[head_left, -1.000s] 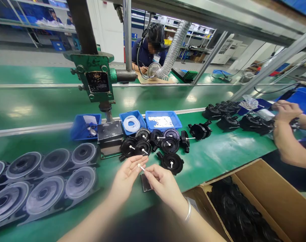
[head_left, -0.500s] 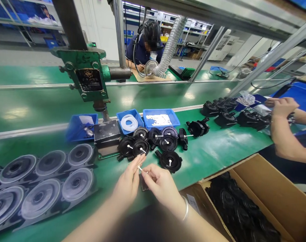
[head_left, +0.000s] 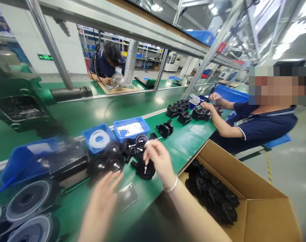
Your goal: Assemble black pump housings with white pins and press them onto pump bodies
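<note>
My right hand hovers over a black round cover with a white pin standing in its centre. Its thumb and fingers are pinched on a small white pin, which shows as a pale bit at the fingertips. My left hand is lower left, blurred, with its fingers spread and nothing in it. It is beside a clear plastic piece lying on the green table. Several more black covers with white pins sit just beyond both hands.
A blue tray of white rings and a blue tray of small white parts stand behind the covers. A green press and grey round housings are at left. At right are a cardboard box of black parts and a seated co-worker.
The view swung right and up. My hands came apart: the left let go and dropped back open, and the right moved forward over the black cover, still pinched.
</note>
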A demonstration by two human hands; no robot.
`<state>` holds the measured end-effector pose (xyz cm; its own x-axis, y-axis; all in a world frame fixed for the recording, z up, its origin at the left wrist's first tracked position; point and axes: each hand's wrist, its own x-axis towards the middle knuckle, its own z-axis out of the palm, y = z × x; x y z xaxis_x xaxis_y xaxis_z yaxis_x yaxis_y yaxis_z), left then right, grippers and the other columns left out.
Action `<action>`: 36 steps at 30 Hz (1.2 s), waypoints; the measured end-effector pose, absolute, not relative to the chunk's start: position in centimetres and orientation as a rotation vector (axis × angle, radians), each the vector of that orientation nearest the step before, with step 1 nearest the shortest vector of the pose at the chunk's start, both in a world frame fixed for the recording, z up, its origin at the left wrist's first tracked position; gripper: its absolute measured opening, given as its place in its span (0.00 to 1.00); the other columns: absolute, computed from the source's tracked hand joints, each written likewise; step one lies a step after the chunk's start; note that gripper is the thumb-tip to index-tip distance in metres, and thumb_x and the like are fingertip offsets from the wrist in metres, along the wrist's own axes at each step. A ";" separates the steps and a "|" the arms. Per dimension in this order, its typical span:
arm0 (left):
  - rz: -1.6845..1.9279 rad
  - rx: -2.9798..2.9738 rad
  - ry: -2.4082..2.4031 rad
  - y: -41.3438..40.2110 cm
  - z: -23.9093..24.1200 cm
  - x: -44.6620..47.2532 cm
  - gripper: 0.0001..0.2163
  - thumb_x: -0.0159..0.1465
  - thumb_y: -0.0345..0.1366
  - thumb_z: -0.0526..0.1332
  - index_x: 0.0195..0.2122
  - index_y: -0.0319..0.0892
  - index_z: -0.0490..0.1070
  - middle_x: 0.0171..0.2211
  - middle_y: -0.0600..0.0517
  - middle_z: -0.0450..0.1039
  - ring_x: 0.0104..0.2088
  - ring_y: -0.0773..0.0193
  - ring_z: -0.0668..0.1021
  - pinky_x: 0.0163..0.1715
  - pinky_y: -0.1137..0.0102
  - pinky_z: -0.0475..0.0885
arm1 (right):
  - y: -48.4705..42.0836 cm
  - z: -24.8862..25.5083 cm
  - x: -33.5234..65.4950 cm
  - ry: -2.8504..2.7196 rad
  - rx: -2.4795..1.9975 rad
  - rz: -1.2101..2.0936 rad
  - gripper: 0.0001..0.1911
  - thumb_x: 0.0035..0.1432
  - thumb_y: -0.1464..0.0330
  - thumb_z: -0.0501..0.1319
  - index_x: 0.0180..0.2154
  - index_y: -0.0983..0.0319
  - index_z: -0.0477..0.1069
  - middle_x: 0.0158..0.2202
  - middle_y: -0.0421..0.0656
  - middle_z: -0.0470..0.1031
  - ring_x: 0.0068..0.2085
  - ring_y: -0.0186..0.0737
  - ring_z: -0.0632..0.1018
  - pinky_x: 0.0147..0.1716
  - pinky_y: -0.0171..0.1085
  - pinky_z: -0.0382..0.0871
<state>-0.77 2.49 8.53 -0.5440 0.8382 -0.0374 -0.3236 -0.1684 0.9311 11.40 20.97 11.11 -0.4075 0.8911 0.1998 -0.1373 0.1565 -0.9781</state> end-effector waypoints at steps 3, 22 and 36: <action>1.812 0.641 1.340 2.5 8.9 -0.8 0.21 0.63 0.45 0.63 0.56 0.49 0.67 0.57 0.45 0.70 0.56 0.46 0.75 0.49 0.61 0.75 | 28.7 10.9 13.2 -1.295 -0.826 1.201 0.16 0.58 0.54 0.62 0.41 0.58 0.67 0.43 0.41 0.72 0.37 0.34 0.79 0.27 0.30 0.72; 1.648 1.108 1.555 2.1 7.5 -0.2 0.23 0.64 0.41 0.62 0.61 0.51 0.63 0.63 0.45 0.62 0.61 0.48 0.68 0.62 0.53 0.63 | 23.9 18.5 17.1 -1.954 -0.642 1.369 0.09 0.59 0.62 0.65 0.31 0.61 0.75 0.50 0.46 0.75 0.50 0.43 0.75 0.51 0.41 0.68; 1.677 0.306 1.002 2.1 9.7 -2.5 0.25 0.56 0.36 0.68 0.55 0.45 0.68 0.52 0.47 0.73 0.52 0.50 0.76 0.50 0.59 0.73 | 15.9 13.8 10.5 -1.676 -0.614 1.953 0.09 0.63 0.62 0.62 0.35 0.61 0.71 0.31 0.42 0.78 0.30 0.36 0.80 0.33 0.36 0.76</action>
